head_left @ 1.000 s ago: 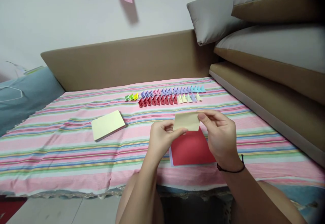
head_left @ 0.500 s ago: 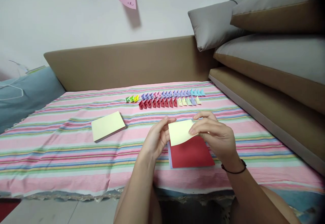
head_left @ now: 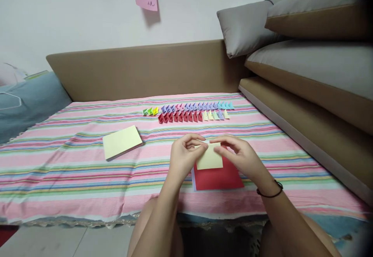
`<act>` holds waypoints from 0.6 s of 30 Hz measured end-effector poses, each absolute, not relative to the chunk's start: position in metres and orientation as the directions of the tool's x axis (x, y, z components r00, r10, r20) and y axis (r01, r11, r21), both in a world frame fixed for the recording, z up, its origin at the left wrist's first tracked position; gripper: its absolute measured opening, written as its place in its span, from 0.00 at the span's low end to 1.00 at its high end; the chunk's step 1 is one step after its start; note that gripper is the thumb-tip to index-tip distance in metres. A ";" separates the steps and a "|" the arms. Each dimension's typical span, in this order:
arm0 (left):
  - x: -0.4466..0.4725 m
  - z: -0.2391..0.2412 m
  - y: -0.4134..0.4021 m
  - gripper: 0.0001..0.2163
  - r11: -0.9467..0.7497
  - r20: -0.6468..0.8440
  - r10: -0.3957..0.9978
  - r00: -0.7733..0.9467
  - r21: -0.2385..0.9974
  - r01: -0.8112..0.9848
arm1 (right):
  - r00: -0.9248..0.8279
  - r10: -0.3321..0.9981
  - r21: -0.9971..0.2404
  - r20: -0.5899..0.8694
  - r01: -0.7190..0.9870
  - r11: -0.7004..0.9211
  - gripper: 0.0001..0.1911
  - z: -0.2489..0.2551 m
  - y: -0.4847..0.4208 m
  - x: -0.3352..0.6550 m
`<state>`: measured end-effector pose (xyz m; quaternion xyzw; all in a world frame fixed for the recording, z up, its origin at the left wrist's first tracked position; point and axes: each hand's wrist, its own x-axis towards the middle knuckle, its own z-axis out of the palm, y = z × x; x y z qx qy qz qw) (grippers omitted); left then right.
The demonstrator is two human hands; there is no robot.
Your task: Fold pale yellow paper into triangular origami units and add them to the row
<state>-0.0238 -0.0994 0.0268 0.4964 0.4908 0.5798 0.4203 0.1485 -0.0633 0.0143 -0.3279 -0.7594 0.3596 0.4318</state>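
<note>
A small pale yellow sheet of paper is pinched along its far edge by both hands. My left hand grips its far left part between thumb and fingers. On the far right part, my right hand is closed with thumb and fingertips on the paper; a dark cord band circles that wrist. Below the sheet lies a larger red paper, with a pale lilac edge showing at its left side. Part of the red paper is hidden behind the sheet and the hands.
A stack of pale yellow paper lies to the left on the striped cloth. Beyond the hands stand rows of small folded paper boats in several colours. Grey-brown cushions are piled at right, and a brown backboard lines the wall.
The yellow sheet has gone from being tilted with a curled right corner to facing me squarely. My left hand has moved onto its far edge; my right hand has shifted slightly left.
</note>
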 end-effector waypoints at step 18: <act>-0.033 0.033 -0.099 0.09 -0.218 0.229 0.949 -0.216 0.973 0.074 | -0.148 0.885 -0.788 0.442 0.407 0.462 0.05 0.021 -0.056 0.175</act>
